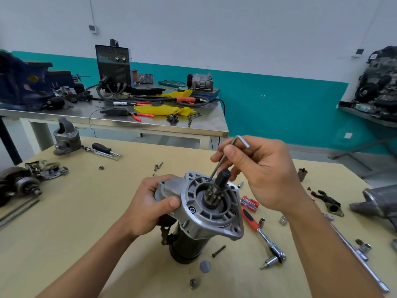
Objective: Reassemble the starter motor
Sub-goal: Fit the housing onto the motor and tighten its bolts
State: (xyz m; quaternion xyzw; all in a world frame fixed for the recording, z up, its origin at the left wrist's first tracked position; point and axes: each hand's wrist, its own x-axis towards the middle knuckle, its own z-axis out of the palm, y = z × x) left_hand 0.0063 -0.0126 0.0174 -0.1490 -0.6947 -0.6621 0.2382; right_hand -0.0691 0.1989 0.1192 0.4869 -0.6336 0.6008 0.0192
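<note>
There is one view only, a wide-angle camera worn on the person's head. It faces forward and tilts down, close over the near counter (71, 222), so the left hand (150, 203) and right hand (264, 175) fill the middle. Farther off it takes in a second counter (206, 123) and the wall (214, 29) behind; straight edges bow toward the frame's rim.

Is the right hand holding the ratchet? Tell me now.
No, the right hand pinches a hex key; the ratchet lies on the table.
</note>
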